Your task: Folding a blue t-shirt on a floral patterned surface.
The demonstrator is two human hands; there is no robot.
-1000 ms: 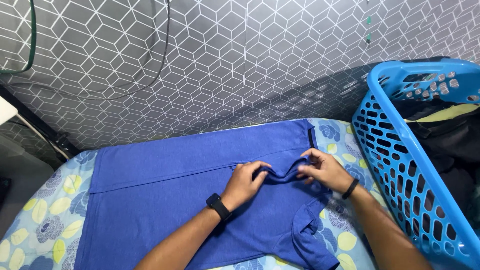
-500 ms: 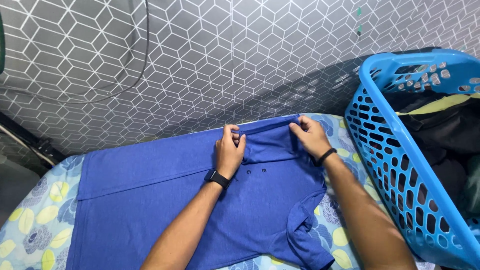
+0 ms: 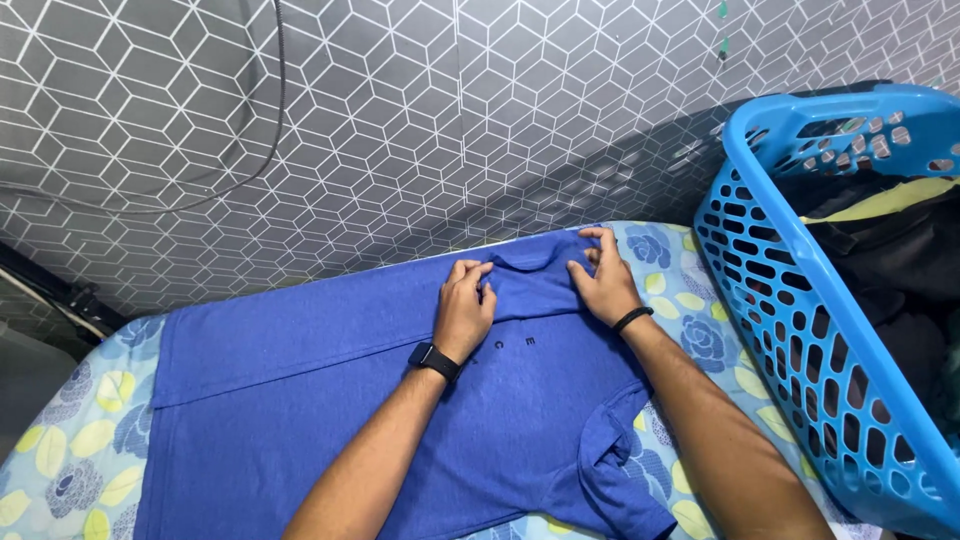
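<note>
Left hand [image 3: 465,308] and right hand [image 3: 603,282] moved from pinched collar [image 3: 528,258] to pressing flat beside it; collar smoothed.

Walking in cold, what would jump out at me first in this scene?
A bright blue shirt spread flat over a flowered sheet fills the middle, with the left hand and right hand pressing down at its collar end near the wall. At the right edge stands a light blue laundry basket holding dark clothes, and behind everything runs a grey wall patterned with white cubes.
</note>
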